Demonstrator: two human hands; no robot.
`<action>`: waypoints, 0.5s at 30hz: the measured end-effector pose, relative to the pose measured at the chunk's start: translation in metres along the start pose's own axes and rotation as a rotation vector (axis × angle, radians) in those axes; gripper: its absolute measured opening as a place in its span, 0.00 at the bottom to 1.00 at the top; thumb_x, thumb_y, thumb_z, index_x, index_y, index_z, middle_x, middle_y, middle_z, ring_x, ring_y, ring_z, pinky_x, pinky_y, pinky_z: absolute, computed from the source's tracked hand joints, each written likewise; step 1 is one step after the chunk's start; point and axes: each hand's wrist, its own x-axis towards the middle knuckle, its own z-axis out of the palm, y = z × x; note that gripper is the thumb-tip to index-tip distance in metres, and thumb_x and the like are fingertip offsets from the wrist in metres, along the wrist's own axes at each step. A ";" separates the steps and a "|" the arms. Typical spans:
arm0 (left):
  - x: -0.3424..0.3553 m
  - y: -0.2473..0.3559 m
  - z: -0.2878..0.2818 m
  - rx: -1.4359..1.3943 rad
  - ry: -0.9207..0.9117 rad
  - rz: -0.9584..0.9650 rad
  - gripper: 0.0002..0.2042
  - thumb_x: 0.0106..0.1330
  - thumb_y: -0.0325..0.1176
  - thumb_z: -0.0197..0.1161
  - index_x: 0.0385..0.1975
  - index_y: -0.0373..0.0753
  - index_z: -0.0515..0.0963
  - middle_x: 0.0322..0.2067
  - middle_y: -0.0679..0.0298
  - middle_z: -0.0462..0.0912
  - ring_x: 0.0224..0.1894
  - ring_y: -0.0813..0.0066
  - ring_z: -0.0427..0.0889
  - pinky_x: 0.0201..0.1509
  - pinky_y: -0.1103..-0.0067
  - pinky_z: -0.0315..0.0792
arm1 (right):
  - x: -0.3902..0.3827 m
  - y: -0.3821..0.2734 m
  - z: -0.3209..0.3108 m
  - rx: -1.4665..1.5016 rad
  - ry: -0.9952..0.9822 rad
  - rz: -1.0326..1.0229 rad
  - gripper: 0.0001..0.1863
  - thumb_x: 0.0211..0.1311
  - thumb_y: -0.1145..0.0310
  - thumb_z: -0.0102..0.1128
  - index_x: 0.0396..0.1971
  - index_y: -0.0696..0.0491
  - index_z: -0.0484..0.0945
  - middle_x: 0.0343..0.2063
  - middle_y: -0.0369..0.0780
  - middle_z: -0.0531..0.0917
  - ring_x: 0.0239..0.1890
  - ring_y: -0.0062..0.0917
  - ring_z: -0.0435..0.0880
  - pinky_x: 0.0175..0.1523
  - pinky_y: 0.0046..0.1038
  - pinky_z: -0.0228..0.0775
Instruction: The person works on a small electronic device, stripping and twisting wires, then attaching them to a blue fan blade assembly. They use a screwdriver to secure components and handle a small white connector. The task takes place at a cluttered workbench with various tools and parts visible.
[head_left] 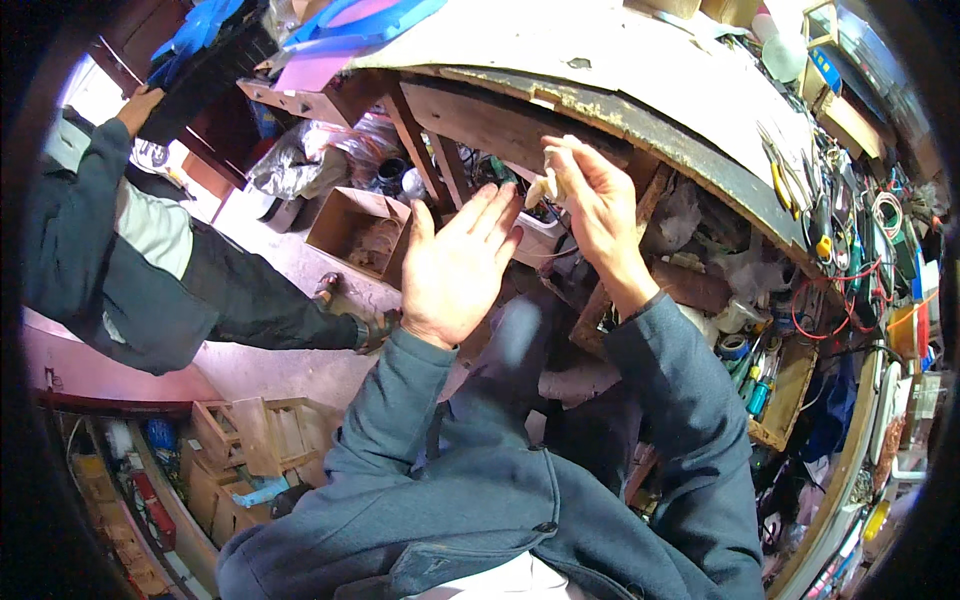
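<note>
My left hand [458,268] is held up with the palm showing and the fingers stretched out, and nothing lies in it. To its right, my right hand [598,205] pinches a small crumpled whitish wad [547,186] between thumb and fingers. The wad could be cloth or paper; I cannot tell which. It hangs close to the left fingertips, just in front of the workbench edge. Both hands are in the air, touching neither the bench nor each other.
Ahead is a workbench with a pale top [520,50]. Pliers [775,170], other tools and wires crowd its right end. An open cardboard box [360,235] stands on the floor. A person [150,270] stands at the left. Wooden drawers [270,440] sit at lower left.
</note>
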 end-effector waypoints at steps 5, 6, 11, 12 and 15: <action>-0.012 0.003 0.010 -0.104 -0.058 -0.079 0.51 0.68 0.73 0.41 0.73 0.28 0.48 0.71 0.53 0.59 0.74 0.61 0.57 0.79 0.69 0.46 | -0.017 -0.003 0.023 -0.646 -0.297 -0.473 0.15 0.66 0.67 0.61 0.50 0.52 0.79 0.45 0.46 0.82 0.52 0.43 0.81 0.57 0.38 0.73; -0.015 -0.003 0.018 0.027 -0.025 -0.058 0.54 0.65 0.74 0.46 0.74 0.28 0.45 0.71 0.51 0.59 0.73 0.60 0.60 0.78 0.68 0.49 | -0.024 -0.002 0.029 -0.616 -0.367 -0.442 0.14 0.65 0.66 0.60 0.49 0.52 0.79 0.46 0.46 0.82 0.53 0.44 0.80 0.58 0.39 0.72; -0.025 -0.016 0.021 0.440 -0.072 0.022 0.61 0.59 0.80 0.46 0.74 0.25 0.44 0.74 0.49 0.51 0.76 0.58 0.52 0.80 0.68 0.44 | -0.016 -0.012 0.023 -0.699 -0.349 -0.299 0.09 0.70 0.64 0.54 0.37 0.55 0.78 0.32 0.46 0.82 0.38 0.44 0.81 0.44 0.39 0.73; -0.024 -0.019 0.016 0.493 -0.092 0.036 0.61 0.58 0.80 0.45 0.73 0.24 0.45 0.74 0.49 0.51 0.77 0.58 0.51 0.80 0.68 0.44 | -0.016 -0.013 0.023 -0.628 -0.290 -0.195 0.10 0.71 0.64 0.53 0.36 0.55 0.78 0.31 0.47 0.82 0.35 0.43 0.81 0.42 0.37 0.74; -0.026 -0.021 0.014 0.323 -0.114 -0.006 0.57 0.63 0.76 0.44 0.72 0.23 0.50 0.74 0.45 0.52 0.77 0.54 0.49 0.81 0.65 0.42 | -0.006 0.006 0.006 -0.336 -0.132 0.056 0.17 0.76 0.59 0.50 0.34 0.57 0.78 0.26 0.41 0.82 0.29 0.27 0.81 0.37 0.28 0.72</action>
